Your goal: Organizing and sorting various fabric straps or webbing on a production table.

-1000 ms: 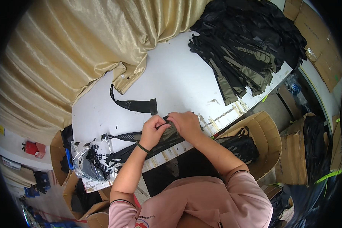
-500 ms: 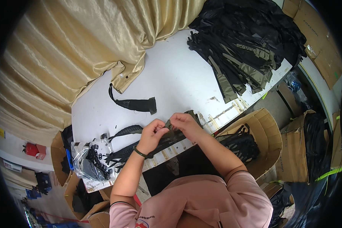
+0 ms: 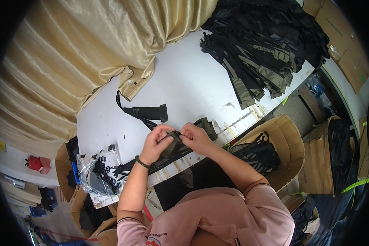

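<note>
Near the front edge of the white table, my left hand point(image 3: 156, 144) pinches a dark olive and black fabric strap piece point(image 3: 173, 146). My right hand point(image 3: 196, 139) grips the same piece at its upper edge, fingertips close to those of the left. Just what lies between the fingertips is too small to make out. Beneath both hands, more black and olive strap pieces point(image 3: 206, 125) lie along the table edge. Beyond my left hand rests a black strap piece with mesh point(image 3: 146, 112), its narrow tail curving to the left.
Clear plastic packaging point(image 3: 88, 174) and black buckles point(image 3: 102, 170) occupy the table's left corner. A heap of black and olive straps point(image 3: 254, 65) covers the far right. Cardboard boxes point(image 3: 289, 143) with black pieces stand beside the table. A gold curtain point(image 3: 78, 53) drapes onto it.
Both hands have shifted slightly left, the left one rolling over the fabric. The curved mesh strap beside my left wrist has left its place; a mesh end now shows above that hand.
</note>
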`<state>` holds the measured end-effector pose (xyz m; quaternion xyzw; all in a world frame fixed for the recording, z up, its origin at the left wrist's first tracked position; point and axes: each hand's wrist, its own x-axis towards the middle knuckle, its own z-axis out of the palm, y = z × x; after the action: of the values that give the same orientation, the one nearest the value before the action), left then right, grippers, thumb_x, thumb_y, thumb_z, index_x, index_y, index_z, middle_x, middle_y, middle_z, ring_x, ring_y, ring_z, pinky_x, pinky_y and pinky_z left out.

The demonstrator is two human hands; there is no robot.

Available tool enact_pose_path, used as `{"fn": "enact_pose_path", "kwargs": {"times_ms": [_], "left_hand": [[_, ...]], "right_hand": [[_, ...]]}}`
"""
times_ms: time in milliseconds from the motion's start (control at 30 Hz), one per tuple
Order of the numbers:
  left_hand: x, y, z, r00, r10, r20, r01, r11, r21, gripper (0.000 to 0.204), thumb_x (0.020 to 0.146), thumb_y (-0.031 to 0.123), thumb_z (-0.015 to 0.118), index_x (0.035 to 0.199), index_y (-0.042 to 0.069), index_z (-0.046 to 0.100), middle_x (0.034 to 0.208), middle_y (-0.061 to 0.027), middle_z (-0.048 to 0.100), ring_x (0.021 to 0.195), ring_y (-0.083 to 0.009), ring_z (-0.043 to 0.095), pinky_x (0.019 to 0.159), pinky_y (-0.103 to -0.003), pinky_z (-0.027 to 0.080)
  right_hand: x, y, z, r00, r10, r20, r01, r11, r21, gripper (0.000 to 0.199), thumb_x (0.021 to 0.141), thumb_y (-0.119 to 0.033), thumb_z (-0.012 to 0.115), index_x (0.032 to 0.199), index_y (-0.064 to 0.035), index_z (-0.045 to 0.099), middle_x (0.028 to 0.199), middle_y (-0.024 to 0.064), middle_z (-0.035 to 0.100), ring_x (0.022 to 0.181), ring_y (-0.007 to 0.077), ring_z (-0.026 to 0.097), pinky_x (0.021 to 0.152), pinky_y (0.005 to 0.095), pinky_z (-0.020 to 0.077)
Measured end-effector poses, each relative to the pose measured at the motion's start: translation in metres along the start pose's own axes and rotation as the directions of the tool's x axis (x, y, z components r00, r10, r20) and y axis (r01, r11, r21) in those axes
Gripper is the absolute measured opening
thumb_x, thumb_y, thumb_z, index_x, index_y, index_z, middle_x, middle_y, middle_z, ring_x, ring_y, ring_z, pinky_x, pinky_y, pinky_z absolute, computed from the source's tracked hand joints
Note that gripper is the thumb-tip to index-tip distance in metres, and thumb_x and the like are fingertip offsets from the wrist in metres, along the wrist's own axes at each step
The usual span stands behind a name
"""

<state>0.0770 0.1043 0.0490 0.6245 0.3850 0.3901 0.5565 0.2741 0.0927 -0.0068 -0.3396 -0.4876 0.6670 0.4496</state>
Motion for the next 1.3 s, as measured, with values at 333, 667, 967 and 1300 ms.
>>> {"fn": "enact_pose_path", "kwargs": {"times_ms": [333, 667, 967, 1300], "left_hand": [[0.014, -0.001, -0.003, 0.965, -0.238, -0.108, 0.261, 0.893, 0.366, 0.03, 0.09, 0.027, 0.061, 0.091, -0.002, 0.066, 0.073, -0.006, 0.066, 0.067, -0.0096, 0.056, 0.065, -0.028, 0.047], [-0.009, -0.001, -0.078, 0.931, -0.355, 0.08, 0.16, 0.596, 0.787, 0.032, 0.073, 0.031, 0.078, 0.084, 0.005, 0.063, 0.072, -0.0091, 0.061, 0.069, -0.0205, 0.059, 0.066, -0.033, 0.046], [0.048, -0.064, -0.111, 0.993, 0.096, 0.065, -0.095, 0.349, 0.932, 0.032, 0.076, 0.02, 0.067, 0.103, 0.005, 0.06, 0.107, -0.0134, 0.063, 0.101, -0.0299, 0.058, 0.089, -0.041, 0.044], [0.095, -0.122, -0.077, 0.977, 0.211, -0.027, -0.033, 0.276, 0.961, 0.024, 0.078, 0.003, 0.057, 0.101, 0.005, 0.062, 0.092, -0.0124, 0.066, 0.081, -0.0265, 0.062, 0.082, -0.036, 0.048]], "right_hand": [[0.001, -0.019, 0.005, 0.971, -0.231, -0.054, 0.197, 0.911, -0.362, 0.016, 0.085, -0.013, 0.065, 0.092, -0.0024, 0.056, 0.064, 0.0035, 0.05, 0.061, 0.0086, 0.049, 0.057, 0.0249, 0.0402], [0.003, -0.024, -0.058, 0.925, -0.224, -0.308, 0.226, 0.974, -0.029, 0.011, 0.087, -0.013, 0.065, 0.085, -0.0036, 0.06, 0.069, -0.0037, 0.055, 0.066, 0.0032, 0.05, 0.057, 0.0212, 0.0408], [-0.016, 0.057, -0.067, 0.868, -0.27, -0.416, -0.207, 0.564, -0.799, 0.032, 0.081, -0.024, 0.068, 0.099, -0.0059, 0.048, 0.072, 0.0202, 0.059, 0.066, 0.0396, 0.059, 0.06, 0.0475, 0.0457], [-0.024, 0.012, -0.06, 0.776, -0.569, -0.273, 0.045, 0.481, -0.876, 0.036, 0.079, -0.015, 0.072, 0.107, -0.0041, 0.052, 0.094, 0.0147, 0.056, 0.083, 0.0301, 0.057, 0.072, 0.0387, 0.0464]]}}
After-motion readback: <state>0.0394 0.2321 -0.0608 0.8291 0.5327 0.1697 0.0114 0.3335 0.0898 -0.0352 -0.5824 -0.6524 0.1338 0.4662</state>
